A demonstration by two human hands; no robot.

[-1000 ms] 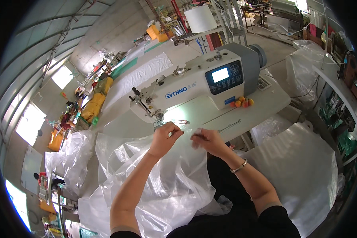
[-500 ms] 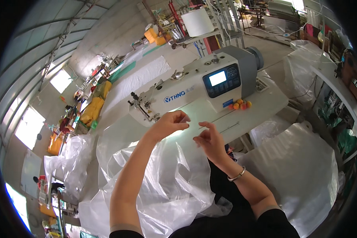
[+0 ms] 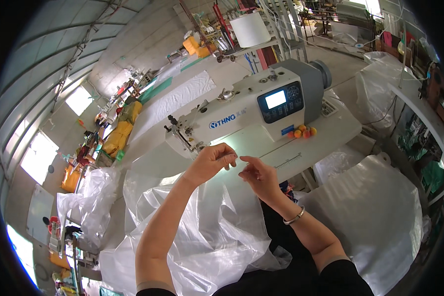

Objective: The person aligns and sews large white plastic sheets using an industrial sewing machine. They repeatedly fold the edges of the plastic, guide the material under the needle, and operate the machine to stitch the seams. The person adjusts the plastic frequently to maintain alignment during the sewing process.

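Note:
My left hand [image 3: 213,163] is closed in a pinch, its thumb and forefinger pressed together; anything between them is too small to make out. Facing it, my right hand [image 3: 259,178] has its forefinger stretched toward the left fingertips and its thumb held apart, with the other fingers curled. Nothing shows in the right hand. Both hands hover just in front of the lit needle end of a white and grey sewing machine [image 3: 197,123]. Below them, a crumpled translucent plastic sheet [image 3: 207,232] spreads over the table edge and my lap.
Several small orange-red fruits [image 3: 302,131] lie by the machine's base on the worktable [image 3: 330,133]. A large white thread cone [image 3: 250,29] stands behind. More translucent sheeting [image 3: 365,212] is heaped at the right, and a plastic bundle [image 3: 91,202] at the left.
My hands have come closer together, the right forefinger now straightened toward the left fingertips. The left hand has dropped slightly. The whole view has shifted a little.

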